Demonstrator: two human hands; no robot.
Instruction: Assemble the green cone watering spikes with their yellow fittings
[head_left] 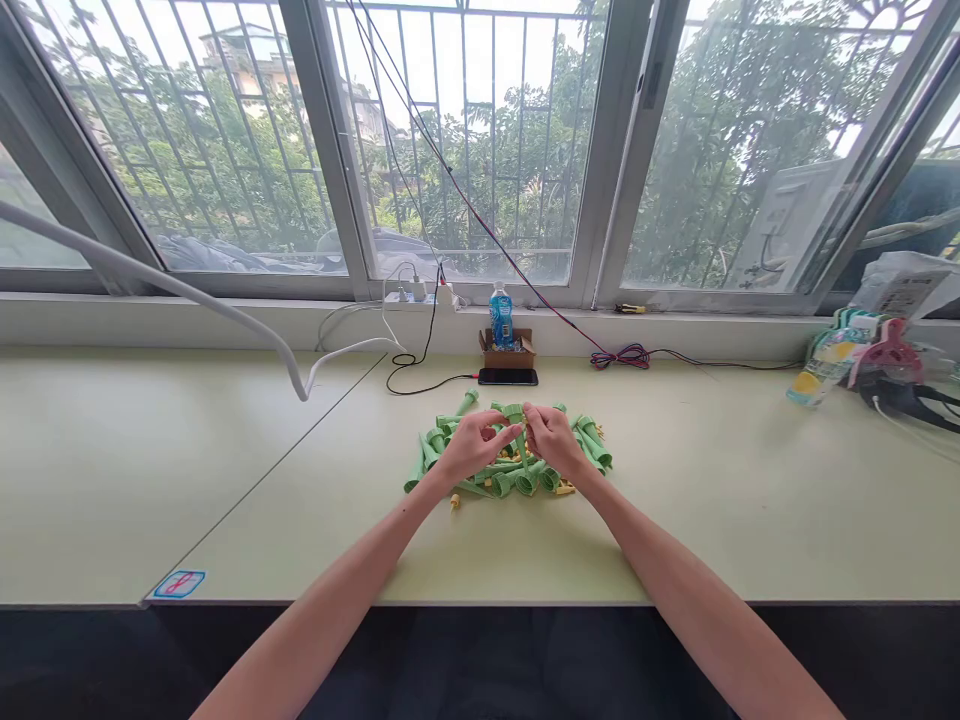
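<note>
I log left hand and right hand meeting just above the pile of green plastic cones on the pale desk, fingers of both clamped on one green tapered plastic spike, long axis near upright, equally near either hand.

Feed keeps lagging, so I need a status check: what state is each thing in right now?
pile: loose heap
cone: held above pile
left hand: shut on cone
right hand: shut on cone
bottle: upright in box
phone: flat, screen dark
</note>
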